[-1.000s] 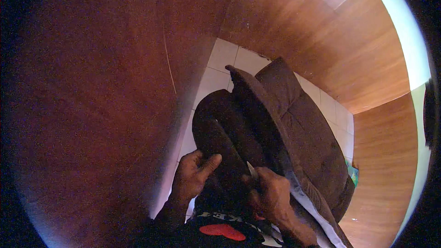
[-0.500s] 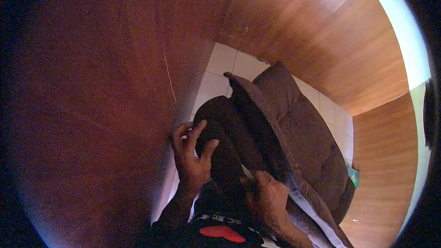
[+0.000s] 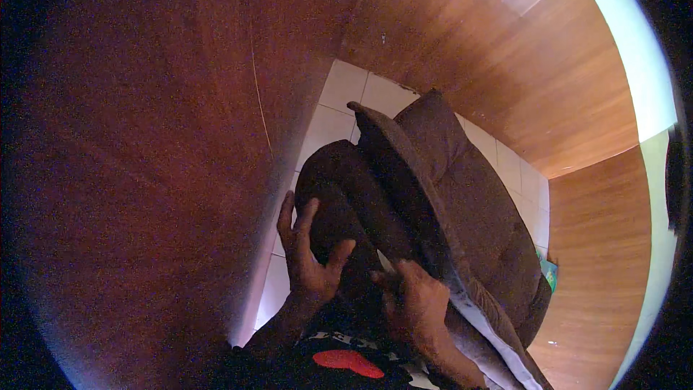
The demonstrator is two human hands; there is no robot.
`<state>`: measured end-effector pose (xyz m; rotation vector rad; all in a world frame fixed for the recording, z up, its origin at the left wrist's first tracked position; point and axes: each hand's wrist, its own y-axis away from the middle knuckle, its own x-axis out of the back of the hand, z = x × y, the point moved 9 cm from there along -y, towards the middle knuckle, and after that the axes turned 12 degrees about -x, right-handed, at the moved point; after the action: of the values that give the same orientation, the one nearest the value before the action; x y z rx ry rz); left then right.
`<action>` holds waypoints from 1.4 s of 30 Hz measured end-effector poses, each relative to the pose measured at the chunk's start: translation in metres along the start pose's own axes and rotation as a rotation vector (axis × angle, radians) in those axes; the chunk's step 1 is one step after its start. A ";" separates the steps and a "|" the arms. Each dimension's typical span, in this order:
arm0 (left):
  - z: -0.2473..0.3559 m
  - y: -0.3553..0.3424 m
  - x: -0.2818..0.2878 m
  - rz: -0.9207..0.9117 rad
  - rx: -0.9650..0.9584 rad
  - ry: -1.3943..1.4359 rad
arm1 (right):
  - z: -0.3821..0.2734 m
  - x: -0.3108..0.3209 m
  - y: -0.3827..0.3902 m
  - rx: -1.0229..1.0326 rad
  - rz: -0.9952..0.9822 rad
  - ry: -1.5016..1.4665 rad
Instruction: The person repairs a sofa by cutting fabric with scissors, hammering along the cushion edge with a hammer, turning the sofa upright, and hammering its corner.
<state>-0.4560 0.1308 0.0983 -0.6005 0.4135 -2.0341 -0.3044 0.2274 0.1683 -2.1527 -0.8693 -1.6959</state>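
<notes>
A dark brown fabric piece [image 3: 337, 172] with a rounded end and a long seam lies below me, beside a larger brown cushion [image 3: 491, 231] with a raised edge and a pale underside [image 3: 489, 325]. My left hand [image 3: 312, 267] is open on the rounded piece's left side, fingers spread and curved. My right hand [image 3: 422, 303] is closed on a pale, pointed blade [image 3: 382, 260] at the seam, lower down on that piece. The blade's handle is hidden in the fingers.
Wooden panels stand on the left [image 3: 159, 137], behind [image 3: 462, 22] and at the right [image 3: 592, 260], round a pale tiled floor [image 3: 339, 83]. A small green object [image 3: 550, 274] shows at the foot of the right panel, partly behind the cushion.
My left hand has moved up the fabric piece, its fingers spreading from a more bunched pose. My right hand and the blade have shifted slightly left.
</notes>
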 end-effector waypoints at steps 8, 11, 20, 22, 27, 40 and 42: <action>-0.007 0.005 -0.005 -0.093 0.100 0.073 | -0.004 0.003 0.003 0.028 0.000 -0.013; -0.003 0.009 -0.006 -0.092 0.110 0.072 | 0.000 0.002 0.008 -0.003 -0.008 0.005; -0.010 0.002 -0.009 -0.114 0.068 0.064 | -0.005 0.000 -0.006 -0.024 0.023 0.023; -0.016 -0.006 -0.011 -0.102 0.054 0.118 | -0.001 -0.004 -0.018 -0.080 -0.012 -0.018; -0.018 0.003 0.015 0.089 0.122 0.110 | -0.010 -0.008 -0.018 -0.110 -0.043 -0.109; -0.005 0.023 -0.003 -0.221 0.733 0.567 | 0.000 -0.002 -0.013 -0.072 -0.051 -0.228; -0.007 0.024 -0.002 -0.175 0.744 0.604 | -0.005 0.001 -0.012 -0.085 -0.042 -0.217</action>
<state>-0.4422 0.1213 0.0802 0.4550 -0.0807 -2.3057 -0.3155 0.2346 0.1686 -2.4265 -0.9191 -1.5652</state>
